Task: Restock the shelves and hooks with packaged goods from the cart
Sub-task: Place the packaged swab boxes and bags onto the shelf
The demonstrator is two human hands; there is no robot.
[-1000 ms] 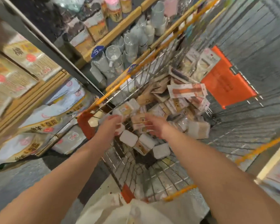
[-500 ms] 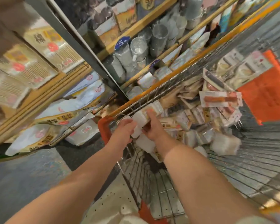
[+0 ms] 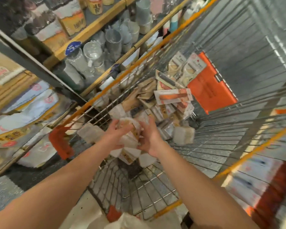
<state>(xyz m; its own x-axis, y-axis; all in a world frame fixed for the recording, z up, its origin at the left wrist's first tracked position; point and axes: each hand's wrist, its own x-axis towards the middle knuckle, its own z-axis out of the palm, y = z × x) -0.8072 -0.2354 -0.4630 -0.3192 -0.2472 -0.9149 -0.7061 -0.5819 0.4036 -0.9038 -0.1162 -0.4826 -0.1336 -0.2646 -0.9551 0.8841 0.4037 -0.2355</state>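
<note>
Head view, read from left to right. At far left, wooden shelves [image 3: 96, 27] hold large white bagged goods [image 3: 30, 113] low down, boxed goods above, and clear plastic cups [image 3: 92, 53] further along; these places look well filled. Centre left, the left hand [image 3: 113, 135] and, just beside it, the right hand [image 3: 149, 138] close from either side on a small clear packet [image 3: 128, 129], fingers curled against it, lifted just above the heap inside the wire cart [image 3: 139, 192]; motion blur hides exactly how each finger lies. Around and below the hands lie more small white packets [image 3: 145, 160], and toward the far end a pile of carded goods, among them a long orange-printed card [image 3: 173, 96]. At right, the orange panel [image 3: 211, 90] hangs on the cart's far wall. Judged progress: early to middling, since the cart holds many goods and the gripped packet has not reached a shelf or hook; no hooks can be made out. Setting: a narrow shop aisle with grey speckled floor [image 3: 2, 194], the cart drawn up close beside the shelving.
</note>
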